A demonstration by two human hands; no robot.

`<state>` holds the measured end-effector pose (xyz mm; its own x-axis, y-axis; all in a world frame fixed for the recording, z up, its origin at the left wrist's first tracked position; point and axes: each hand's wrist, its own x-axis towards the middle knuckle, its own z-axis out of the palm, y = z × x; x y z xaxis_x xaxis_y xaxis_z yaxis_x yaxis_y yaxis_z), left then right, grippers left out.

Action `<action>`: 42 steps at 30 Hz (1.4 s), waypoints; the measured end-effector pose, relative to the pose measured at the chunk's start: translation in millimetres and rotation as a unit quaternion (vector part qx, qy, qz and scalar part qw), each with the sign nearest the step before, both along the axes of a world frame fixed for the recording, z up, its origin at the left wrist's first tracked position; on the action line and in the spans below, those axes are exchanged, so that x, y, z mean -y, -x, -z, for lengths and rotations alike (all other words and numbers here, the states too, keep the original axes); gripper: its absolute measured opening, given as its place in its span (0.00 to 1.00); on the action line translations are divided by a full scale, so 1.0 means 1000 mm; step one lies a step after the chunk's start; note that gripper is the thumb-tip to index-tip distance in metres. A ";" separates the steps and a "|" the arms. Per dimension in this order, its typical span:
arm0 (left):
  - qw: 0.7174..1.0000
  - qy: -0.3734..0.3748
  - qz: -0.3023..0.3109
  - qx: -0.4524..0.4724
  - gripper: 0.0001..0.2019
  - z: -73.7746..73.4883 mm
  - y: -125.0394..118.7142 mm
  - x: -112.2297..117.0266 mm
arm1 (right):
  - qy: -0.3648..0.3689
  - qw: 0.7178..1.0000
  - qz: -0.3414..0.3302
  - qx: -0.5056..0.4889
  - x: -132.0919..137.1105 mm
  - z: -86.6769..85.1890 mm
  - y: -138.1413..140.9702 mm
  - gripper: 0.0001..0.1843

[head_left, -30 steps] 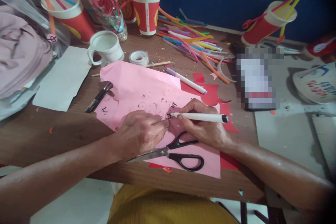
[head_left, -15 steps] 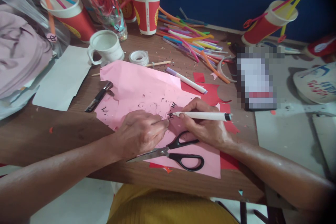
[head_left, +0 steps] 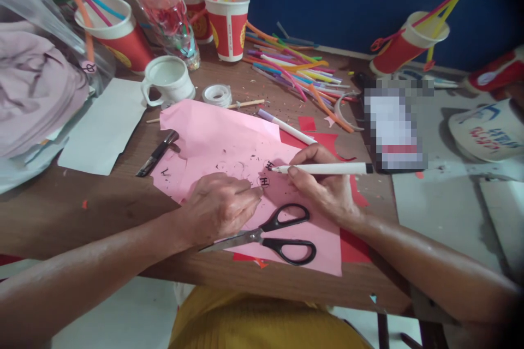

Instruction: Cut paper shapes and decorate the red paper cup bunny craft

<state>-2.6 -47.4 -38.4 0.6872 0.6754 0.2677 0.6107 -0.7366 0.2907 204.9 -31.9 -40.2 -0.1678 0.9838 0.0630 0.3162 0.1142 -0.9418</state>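
Note:
My right hand (head_left: 323,188) grips a white marker (head_left: 331,168) with a black end, its tip by a black mark on the pink paper (head_left: 229,136). My left hand (head_left: 223,204) rests on the paper, fingers curled together. Its fingertips touch the edge of a small circle (head_left: 264,181) bearing an H-like mark; whether they pinch anything is hidden. Black-handled scissors (head_left: 282,234) lie below my hands with their loops to the right, the blade partly by my left wrist. A black pen (head_left: 156,154) lies at the paper's left edge.
Behind the paper are a white mug (head_left: 170,79), a tape roll (head_left: 216,95), a capped purple marker (head_left: 286,127) and colourful straws (head_left: 295,68). Red paper cups (head_left: 227,30) hold straws. To the right lie a blurred-out phone (head_left: 393,128) and a white bowl (head_left: 487,131).
My right hand has shifted slightly up and right with the marker, its tip leaving the circle for the mark above. The left hand stays in place. The view has tilted a little.

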 end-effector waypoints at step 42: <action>0.818 0.381 -0.119 0.414 0.08 -0.037 -0.024 -0.029 | -0.098 0.958 -0.013 -0.268 -0.004 -0.040 -0.010 0.06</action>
